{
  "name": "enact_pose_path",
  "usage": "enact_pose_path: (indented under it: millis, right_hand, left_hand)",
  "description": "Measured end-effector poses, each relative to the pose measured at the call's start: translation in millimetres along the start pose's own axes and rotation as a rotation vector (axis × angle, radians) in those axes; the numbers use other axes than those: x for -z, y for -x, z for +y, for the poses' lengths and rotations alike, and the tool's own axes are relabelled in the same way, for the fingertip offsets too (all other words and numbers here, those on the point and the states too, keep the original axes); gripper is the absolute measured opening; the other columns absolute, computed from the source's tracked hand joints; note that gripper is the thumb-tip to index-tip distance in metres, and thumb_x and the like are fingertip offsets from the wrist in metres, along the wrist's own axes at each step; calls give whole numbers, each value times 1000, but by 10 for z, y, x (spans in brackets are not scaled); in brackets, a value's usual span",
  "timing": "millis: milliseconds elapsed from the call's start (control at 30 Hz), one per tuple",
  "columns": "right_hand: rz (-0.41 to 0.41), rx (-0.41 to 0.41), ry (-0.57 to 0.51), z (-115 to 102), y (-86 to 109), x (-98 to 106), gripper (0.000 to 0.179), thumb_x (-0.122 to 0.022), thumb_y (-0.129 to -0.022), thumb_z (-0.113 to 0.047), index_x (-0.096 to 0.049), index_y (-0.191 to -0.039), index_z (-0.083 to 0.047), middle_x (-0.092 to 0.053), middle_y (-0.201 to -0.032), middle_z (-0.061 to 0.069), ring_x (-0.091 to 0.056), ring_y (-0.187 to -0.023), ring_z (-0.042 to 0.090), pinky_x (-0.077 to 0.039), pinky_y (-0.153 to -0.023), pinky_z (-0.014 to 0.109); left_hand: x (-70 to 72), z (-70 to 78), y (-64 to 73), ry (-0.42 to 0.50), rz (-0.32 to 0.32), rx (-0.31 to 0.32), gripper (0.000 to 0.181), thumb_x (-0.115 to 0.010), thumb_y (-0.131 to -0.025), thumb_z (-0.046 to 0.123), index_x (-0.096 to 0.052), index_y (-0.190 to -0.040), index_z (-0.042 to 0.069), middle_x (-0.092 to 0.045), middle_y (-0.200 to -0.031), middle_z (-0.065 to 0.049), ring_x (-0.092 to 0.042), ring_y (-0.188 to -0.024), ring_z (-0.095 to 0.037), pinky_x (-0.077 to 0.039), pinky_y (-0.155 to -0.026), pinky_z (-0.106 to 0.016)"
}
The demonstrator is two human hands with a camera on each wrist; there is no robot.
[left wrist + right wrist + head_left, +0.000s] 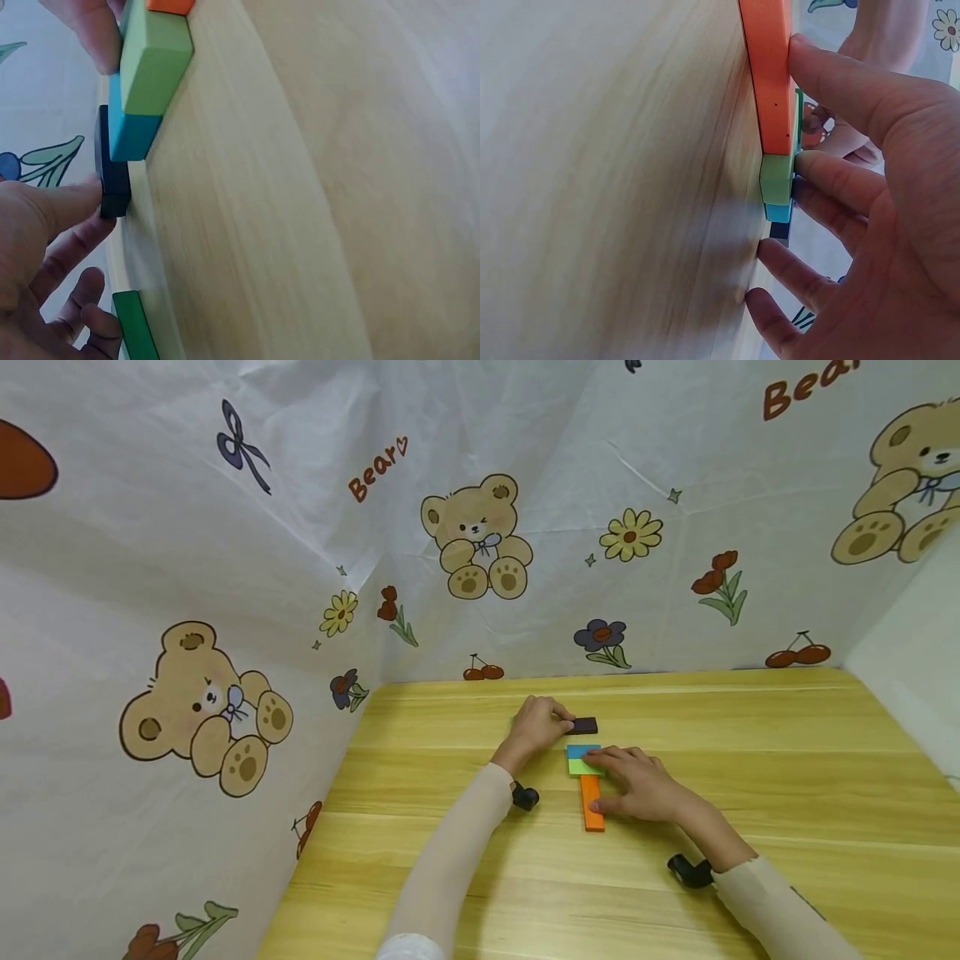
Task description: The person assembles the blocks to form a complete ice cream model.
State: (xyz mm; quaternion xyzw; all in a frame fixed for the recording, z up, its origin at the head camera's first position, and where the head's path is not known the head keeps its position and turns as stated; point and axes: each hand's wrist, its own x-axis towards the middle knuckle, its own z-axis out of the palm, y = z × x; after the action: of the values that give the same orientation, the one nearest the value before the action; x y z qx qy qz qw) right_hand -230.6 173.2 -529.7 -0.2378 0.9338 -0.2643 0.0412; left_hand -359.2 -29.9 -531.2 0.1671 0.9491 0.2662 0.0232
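Note:
My left hand (pixel 536 724) pinches one end of a dark block (pixel 585 726) between thumb and forefinger. Below that block lie a blue block (pixel 579 750) and a light green block (pixel 581 767), side by side. An orange block (pixel 592 802) extends from the green one towards me, forming a T shape. My right hand (pixel 641 785) is spread beside them, thumb touching the orange block and fingertips on the green and blue ones. In the left wrist view, a darker green block (pixel 135 326) sits by my left hand's curled outer fingers; my hand mostly hides it in the head view.
The wooden table (pixel 750 760) meets a white cloth backdrop (pixel 562 443) printed with bears and flowers at the back and left. Small black wrist devices, one by the left wrist (pixel 524 797) and one by the right wrist (pixel 690 872), jut out over the table.

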Motion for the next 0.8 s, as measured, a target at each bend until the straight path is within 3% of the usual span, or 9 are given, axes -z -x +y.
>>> enact_pose_path:
  millis: [133,267,800]
  right_hand:
    - [-1,1,5,-1,-2,-8,72,-74,-84,-47,-48,-147,-24,-48,-150,1,-45,-129,29,-34,-96,56]
    - [-3,-2,10,3,0,-12,72,-74,-84,-48,-48,-147,-25,-48,-150,2,-45,-129,30,-33,-98,59]
    - [1,-2,-3,8,5,-11,72,-74,-84,-49,-49,-146,-24,-49,-150,4,-45,-129,30,-32,-97,58]
  left_hand:
    - [3,-16,-2,17,0,11,11,-70,-91,35,-79,-98,34,-71,-111,16,-52,-122,-16,-43,-109,-40]
    - [13,-20,0,27,-6,12,10,-71,-90,35,-79,-96,34,-71,-112,15,-51,-126,-18,-39,-112,-43]
    - [6,-38,53,86,-34,2,8,-74,-88,34,-80,-95,34,-71,-108,15,-57,-116,-14,-48,-100,-36]
